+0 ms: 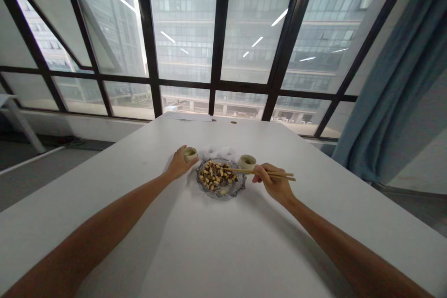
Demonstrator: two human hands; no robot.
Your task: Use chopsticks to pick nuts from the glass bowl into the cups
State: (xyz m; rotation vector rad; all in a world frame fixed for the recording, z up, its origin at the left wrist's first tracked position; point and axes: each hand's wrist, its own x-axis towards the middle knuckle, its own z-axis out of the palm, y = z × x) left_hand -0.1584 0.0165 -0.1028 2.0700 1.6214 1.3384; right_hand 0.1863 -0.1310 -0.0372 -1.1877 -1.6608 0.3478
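Note:
A clear, wavy-edged glass plate (240, 187) stands mid-table, with a heap of pale and dark nut-like pieces (213, 174) mostly on its left and back part. My left hand (179, 164) is wrapped round a small light-green cup (190, 154) at the plate's upper left. In my right hand (274, 180) is a pair of wooden chopsticks (282, 176), whose tips reach over the pieces from the right. Whether the tips hold a piece is too small to tell. A second green cup (247, 162) sits at the plate's upper right, just beyond my right hand.
The white table (209, 251) extends toward dark-framed windows. Behind the plate are white, cup-like shapes (219, 151). Papers (188, 116) and a small brown disc (233, 122) lie at the far edge. A blue curtain (391, 74) hangs at the right.

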